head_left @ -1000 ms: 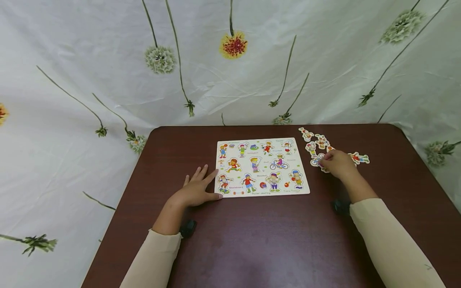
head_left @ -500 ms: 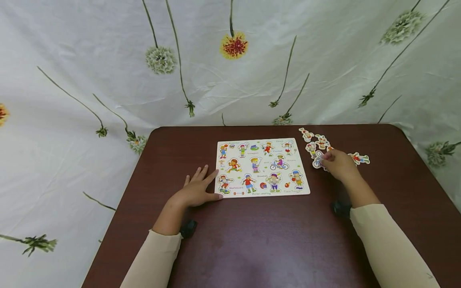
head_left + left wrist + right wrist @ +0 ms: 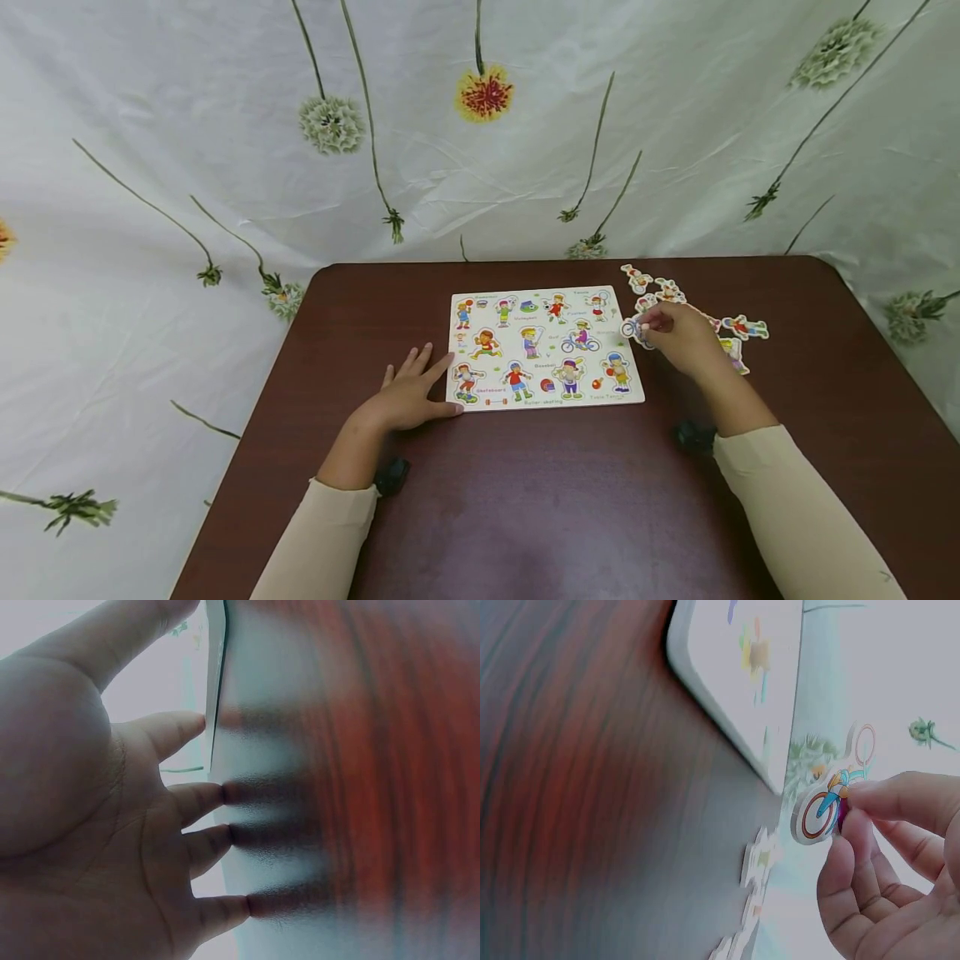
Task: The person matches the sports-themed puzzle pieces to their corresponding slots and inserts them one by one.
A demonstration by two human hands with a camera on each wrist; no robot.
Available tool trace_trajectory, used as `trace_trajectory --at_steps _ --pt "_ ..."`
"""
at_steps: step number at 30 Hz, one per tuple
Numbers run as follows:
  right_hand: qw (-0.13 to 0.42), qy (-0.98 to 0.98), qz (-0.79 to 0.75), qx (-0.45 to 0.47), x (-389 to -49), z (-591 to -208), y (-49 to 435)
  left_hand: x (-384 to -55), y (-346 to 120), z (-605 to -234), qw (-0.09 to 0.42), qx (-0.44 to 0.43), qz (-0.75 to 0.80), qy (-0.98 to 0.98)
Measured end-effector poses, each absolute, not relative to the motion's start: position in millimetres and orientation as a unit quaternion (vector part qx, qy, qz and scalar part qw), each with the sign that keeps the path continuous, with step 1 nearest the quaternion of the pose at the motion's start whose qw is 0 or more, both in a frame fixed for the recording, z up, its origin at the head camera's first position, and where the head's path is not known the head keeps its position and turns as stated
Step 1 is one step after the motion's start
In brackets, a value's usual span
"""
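Observation:
My right hand point(image 3: 684, 337) pinches a bicycle puzzle piece point(image 3: 829, 796) between thumb and fingertips, just past the right edge of a white puzzle board point(image 3: 502, 367). In the right wrist view its two wheels show, while the fingers cover part of the rider. The board carries printed sports figures in several rows, a cyclist among them. My left hand point(image 3: 405, 396) lies with fingers spread at the board's left edge, thumb at the lower left corner. In the left wrist view its fingertips touch the tabletop and the board's edge point(image 3: 215, 667).
Several loose figure pieces point(image 3: 744, 327) lie on the dark brown table point(image 3: 525, 500) right of the board, partly behind my right hand. A white floral cloth point(image 3: 420, 150) hangs behind the table.
My right hand has moved left from the loose pieces toward the board, carrying the bicycle puzzle piece. More of the loose pieces show now. The left hand stays in place.

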State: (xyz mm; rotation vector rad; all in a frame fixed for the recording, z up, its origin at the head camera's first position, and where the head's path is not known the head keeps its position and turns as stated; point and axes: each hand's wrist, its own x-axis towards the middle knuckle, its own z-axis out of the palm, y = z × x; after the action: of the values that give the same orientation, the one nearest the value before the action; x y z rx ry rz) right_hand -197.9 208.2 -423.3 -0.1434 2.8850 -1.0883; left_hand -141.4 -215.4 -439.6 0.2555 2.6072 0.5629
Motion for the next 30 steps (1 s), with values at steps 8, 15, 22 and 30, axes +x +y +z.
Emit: trace_trajectory --at_steps 8,15,22,30 --pt "0.048 0.931 -0.355 -0.072 -203.3 -425.4 184.4 -141.8 -215.1 -439.9 0.228 0.094 0.204 0.947" --pt "0.051 0.932 -0.343 -0.107 -209.4 -428.3 163.1 -142.4 -216.3 -441.3 0.228 0.092 0.203 0.948" --pt "0.063 0.932 -0.331 -0.129 -213.2 -429.1 144.5 -142.6 -217.4 -442.4 0.228 0.094 0.200 0.948" --pt "0.079 0.941 -0.301 -0.136 -217.5 -429.1 131.2 -142.8 -218.0 -442.6 0.229 0.094 0.199 0.948"
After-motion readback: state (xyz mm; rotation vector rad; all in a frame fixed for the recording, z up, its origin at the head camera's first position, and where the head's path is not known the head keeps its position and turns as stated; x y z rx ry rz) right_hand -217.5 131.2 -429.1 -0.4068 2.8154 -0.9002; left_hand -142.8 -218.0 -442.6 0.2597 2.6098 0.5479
